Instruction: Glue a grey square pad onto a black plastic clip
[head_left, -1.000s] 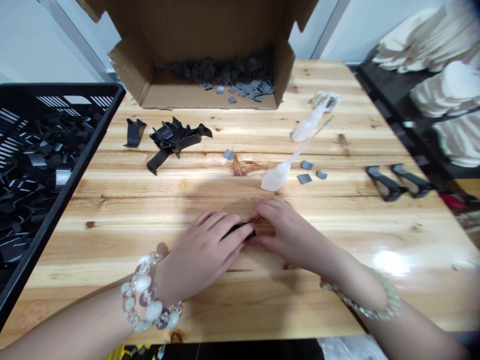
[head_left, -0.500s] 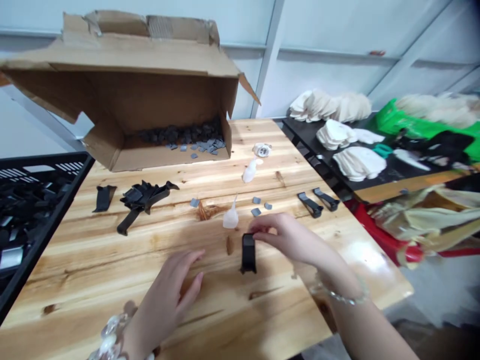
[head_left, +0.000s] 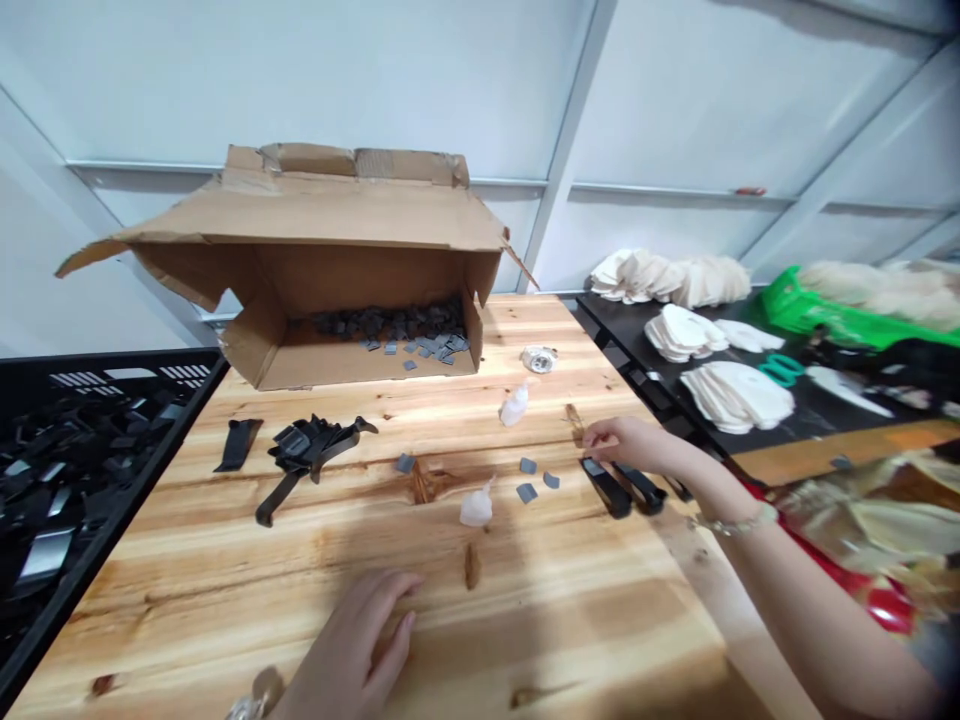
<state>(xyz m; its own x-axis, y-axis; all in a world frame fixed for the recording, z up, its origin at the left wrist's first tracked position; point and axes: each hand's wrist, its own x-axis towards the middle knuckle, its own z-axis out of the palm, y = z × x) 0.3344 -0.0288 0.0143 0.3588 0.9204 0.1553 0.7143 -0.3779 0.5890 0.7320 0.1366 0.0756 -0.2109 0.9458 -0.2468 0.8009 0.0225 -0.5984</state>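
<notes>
My left hand (head_left: 360, 640) hovers over the near part of the wooden table, thumb apart from its curved fingers, holding nothing. At the right side, my right hand (head_left: 630, 443) has its fingertips pinched at the upper end of a black curved plastic piece (head_left: 609, 492). This piece lies beside another black piece (head_left: 642, 487), and a third shows partly behind my wrist. Left of them lie several small grey squares (head_left: 527, 492). A translucent squeeze bottle (head_left: 477, 508) with a thin nozzle stands nearby, and a second bottle (head_left: 514, 405) is farther back.
An open cardboard box (head_left: 375, 373) holds many grey squares. A heap of black plastic pieces (head_left: 311, 445) lies on the left, beside a black crate (head_left: 212, 385) full of similar pieces. A tape roll (head_left: 539, 359) sits behind. White pads (head_left: 739, 395) lie on the dark table to the right.
My right hand has carried the black plastic piece from the table's middle to the right, beside the other two. My left hand stays open. The view has tilted up.
</notes>
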